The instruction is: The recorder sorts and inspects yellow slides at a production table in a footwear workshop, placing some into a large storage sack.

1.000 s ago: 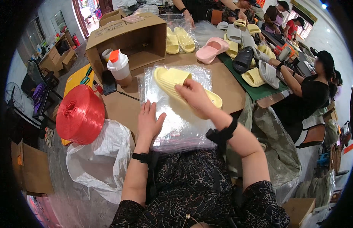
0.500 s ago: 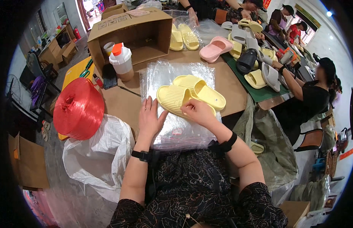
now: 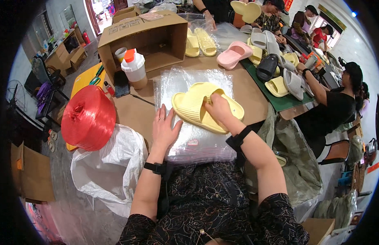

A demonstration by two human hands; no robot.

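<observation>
Two pale yellow slide slippers, a nearer one (image 3: 187, 107) and a farther one (image 3: 206, 88), lie close together and overlapping on a stack of clear plastic bags (image 3: 185, 147). My right hand (image 3: 220, 109) is closed on the pair, with fingers curled in at the straps; the fingertips are partly hidden. Flat on the left side of the bags rests my left hand (image 3: 164, 128), its fingers spread and holding nothing. Its fingertips are just left of the nearer slipper's toe.
A cardboard box (image 3: 142, 28) and an orange-capped bottle (image 3: 133, 69) stand at the back left. Left are a red twine roll (image 3: 88, 118) and white sack (image 3: 110, 163). Several slippers cover a green mat (image 3: 293, 102) at right, where a co-worker (image 3: 332, 98) sits.
My right hand has moved farther in over the slippers and taken hold of them. The two slippers now overlap more. At the back, a yellow pair is lifted.
</observation>
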